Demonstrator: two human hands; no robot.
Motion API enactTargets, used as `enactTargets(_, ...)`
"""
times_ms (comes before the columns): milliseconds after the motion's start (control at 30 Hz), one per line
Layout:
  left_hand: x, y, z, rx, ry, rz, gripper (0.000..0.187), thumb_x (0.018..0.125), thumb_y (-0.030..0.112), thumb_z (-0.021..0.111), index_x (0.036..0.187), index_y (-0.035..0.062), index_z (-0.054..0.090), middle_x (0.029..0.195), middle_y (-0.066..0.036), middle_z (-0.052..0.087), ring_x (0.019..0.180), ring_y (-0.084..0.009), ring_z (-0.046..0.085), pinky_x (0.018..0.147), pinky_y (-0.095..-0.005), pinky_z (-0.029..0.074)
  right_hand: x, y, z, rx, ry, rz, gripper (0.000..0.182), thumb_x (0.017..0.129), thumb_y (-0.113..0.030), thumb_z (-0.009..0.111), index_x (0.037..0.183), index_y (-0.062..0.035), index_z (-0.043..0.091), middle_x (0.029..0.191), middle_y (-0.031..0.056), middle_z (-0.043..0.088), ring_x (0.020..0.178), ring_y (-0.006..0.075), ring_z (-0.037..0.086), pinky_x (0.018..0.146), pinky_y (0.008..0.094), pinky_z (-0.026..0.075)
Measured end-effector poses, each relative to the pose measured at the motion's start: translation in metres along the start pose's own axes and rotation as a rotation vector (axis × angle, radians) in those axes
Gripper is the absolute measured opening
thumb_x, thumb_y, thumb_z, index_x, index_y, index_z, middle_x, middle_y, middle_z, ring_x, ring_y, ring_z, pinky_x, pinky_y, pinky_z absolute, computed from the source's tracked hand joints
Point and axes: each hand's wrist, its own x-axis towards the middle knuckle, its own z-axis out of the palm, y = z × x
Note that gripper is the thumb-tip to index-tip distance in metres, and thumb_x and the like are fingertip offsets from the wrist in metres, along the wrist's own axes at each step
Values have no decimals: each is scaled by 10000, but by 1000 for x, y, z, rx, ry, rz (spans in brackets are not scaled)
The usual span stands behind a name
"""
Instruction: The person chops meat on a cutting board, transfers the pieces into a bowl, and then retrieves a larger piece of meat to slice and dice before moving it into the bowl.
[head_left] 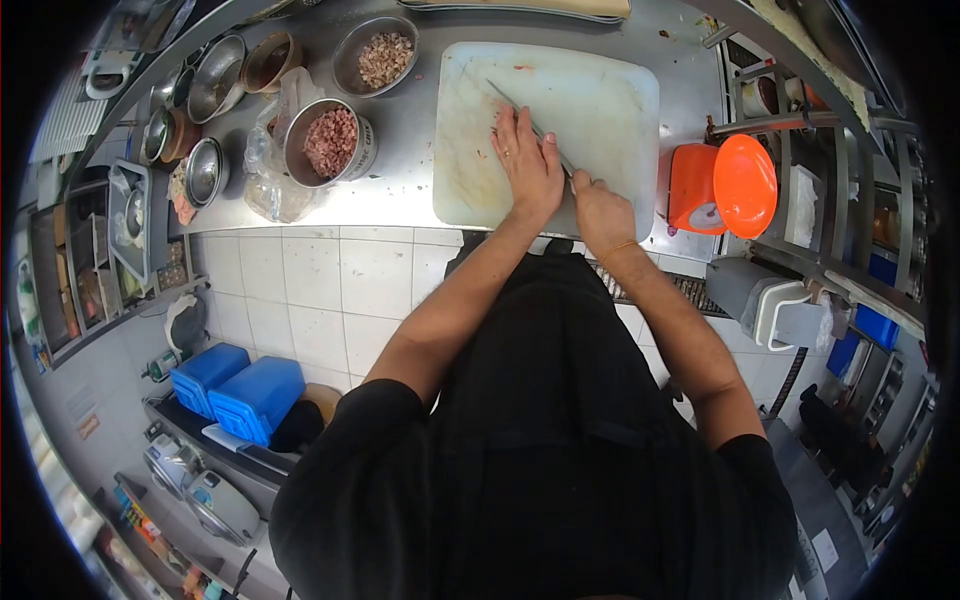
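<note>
One knife (512, 101) is grasped at its handle by the right hand (603, 213), whose fingers are closed around it. The blade slants across the cutting board (610, 110), its tip toward the far left part of the board and its handle toward the near edge. The left hand (530, 165) is not clenched: it lies palm down with its fingers stretched out over the blade and board. Whether anything lies under that palm, I cannot tell. A few small reddish bits and stains mark the pale board around the hands.

The board lies flat on the metal counter (400, 195). Just to its right stands an orange scale (692, 190), with a round orange dish (745, 187) at its right side. Left of the board, a metal pot (366, 150) holds chopped pink meat (331, 143), and beyond it a metal bowl (345, 72) holds paler chopped pieces (385, 60). A clear plastic bag (283, 198) lies against the pot's left side. Farther left, more bowls (207, 172) stand near the counter's end. Part of a tray (520, 10) shows beyond the board. Below, light tiles (375, 262) cover the floor, and two blue bins (258, 398) stand at the lower left
</note>
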Motion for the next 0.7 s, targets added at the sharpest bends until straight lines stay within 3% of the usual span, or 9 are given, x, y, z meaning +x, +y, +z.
enactTargets(67,-5,0,-11,9,-31,-25,684,1033,283,615,1606,-10,386,1701,-283,281,1593,-483,218,1297,-632,93,2,13,-11,-10,3,-48,241,1010,-209,641,1193,-75,561,986,207,713,865,432,743,740,525,600)
enactTargets(167,-1,-3,-46,112,-132,98,717,1025,338,639,1619,21,390,1706,-272,285,1590,-490,230,1291,-642,88,-1,26,-29,55,63,-52,300,1001,-259,686,1211,-77,574,1004,203,719,880,435,737,745,528,591)
enactTargets(200,5,-18,-56,113,-175,179,846,977,495,714,1629,61,392,1710,-234,307,1593,-456,254,1297,-632,116,-4,28,-38,63,53,-18,305,1004,-261,681,1220,-72,579,1008,199,722,889,429,740,757,525,592)
enactTargets(300,38,-25,-92,249,-441,501,939,944,626,708,1648,104,372,1714,-187,312,1613,-392,248,1321,-590,136,-16,34,-50,89,32,79,321,1015,-273,670,1241,-62,586,1013,200,729,909,422,745,782,525,592)
enactTargets(333,52,-32,-96,306,-553,627,1066,842,743,723,1656,151,371,1715,-126,331,1619,-332,259,1339,-556,152,-19,39,-49,98,35,107,326,1018,-280,668,1245,-61,584,1010,208,731,912,428,743,783,530,589)
enactTargets(433,87,-26,-91,387,-815,926,1065,825,756,727,1655,191,374,1708,-85,351,1620,-302,265,1346,-541,157,-31,53,-41,138,28,182,329,1027,-296,662,1232,-54,577,986,233,735,912,447,737,784,544,582)
enactTargets(467,95,-25,-82,398,-814,1026,1007,819,757,731,1624,228,437,1672,-52,414,1593,-294,320,1330,-523,221,-35,55,-36,153,24,203,328,1030,-300,660,1224,-51,574,976,241,736,911,454,735,784,548,581)
enactTargets(567,111,-23,-60,342,-952,1072,862,850,720,733,1545,242,553,1578,-51,523,1516,-286,423,1283,-501,305,-49,59,-29,221,-18,216,338,1033,-313,655,1211,-40,567,947,259,735,906,472,730,785,562,576)
enactTargets(700,92,-35,-49,339,-832,928,640,883,641,754,1367,227,694,1405,-39,623,1359,-265,539,1178,-474,392,-67,56,-27,283,-37,276,346,1030,-315,660,1197,-27,564,928,268,733,902,484,724,778,569,570)
